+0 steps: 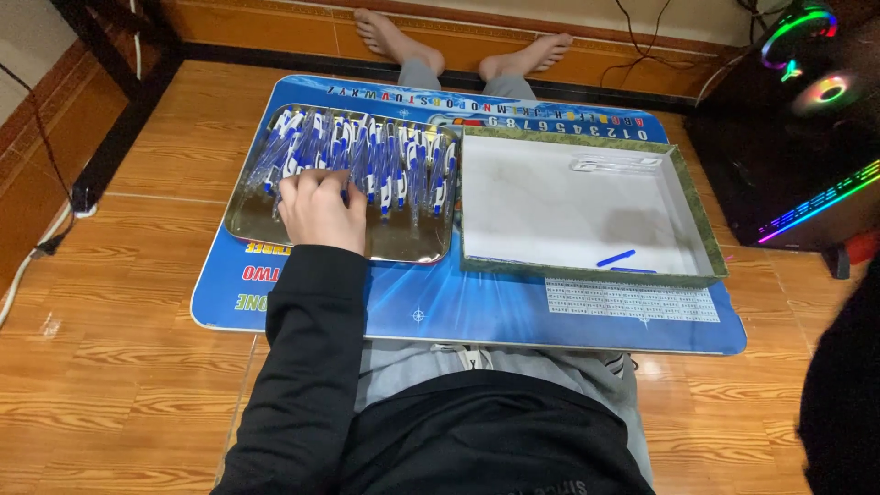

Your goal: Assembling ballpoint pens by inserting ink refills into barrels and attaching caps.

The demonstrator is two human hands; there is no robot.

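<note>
One left hand (321, 213) on pens (367, 160), fingers hidden, right hand unseen

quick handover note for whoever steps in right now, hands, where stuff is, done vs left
Left hand: closed over the pens at the near left of the metal tray; whether it grips one cannot be told.
Right hand: out of view.
Pens: a full row, blue and white, wrapped in clear sleeves, lies across the tray.
Box, right of the tray: a blue piece near the front, clear wrappers at the back, otherwise bare.
Done: little, judging by the box. Left: nearly the whole row of pens.
</note>
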